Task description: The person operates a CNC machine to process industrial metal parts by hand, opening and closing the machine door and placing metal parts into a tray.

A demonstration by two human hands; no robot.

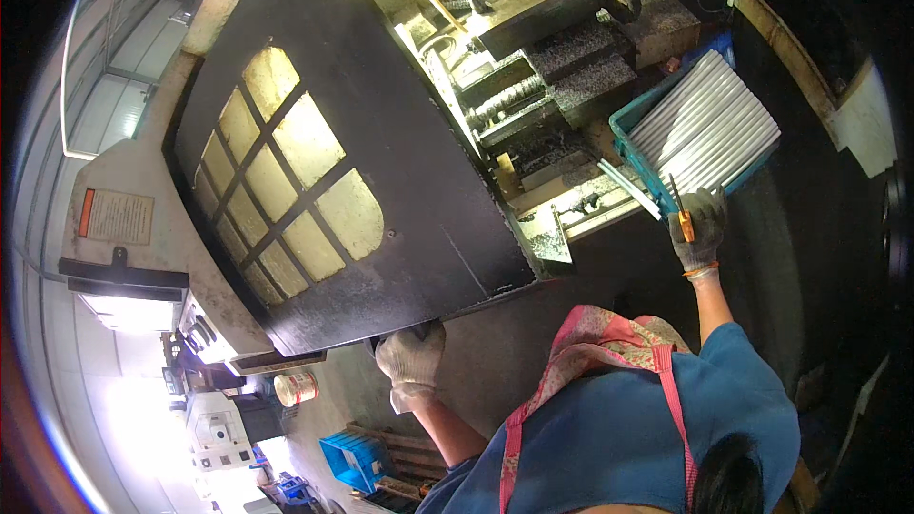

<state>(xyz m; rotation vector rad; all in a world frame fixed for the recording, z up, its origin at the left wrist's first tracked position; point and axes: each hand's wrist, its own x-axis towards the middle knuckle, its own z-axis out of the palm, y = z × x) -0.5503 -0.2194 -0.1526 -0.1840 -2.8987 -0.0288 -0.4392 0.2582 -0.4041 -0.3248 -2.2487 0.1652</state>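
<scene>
My left hand [411, 356], in a pale knit work glove, is closed on the handle at the lower edge of the black machine door [428, 219]. Part of its fingers is hidden there. The door has a grid of lit, yellowish panes. My right hand [700, 233], in a dirty grey glove, grips an orange-handled screwdriver [685, 223], its thin dark shaft pointing up. Just beyond that hand, a teal crate [621, 129] holds several white rods [709, 124] side by side. Two more rods [628, 187] lie slanted outside the crate, toward the machine.
Inside the machine, a ridged shaft [509, 100] and metal blocks [583, 67] are strewn with chips. A light metal plate [547, 235] juts by the door's corner. Behind my left arm are a blue crate [350, 462], a wooden pallet [414, 462] and a white bucket [297, 387].
</scene>
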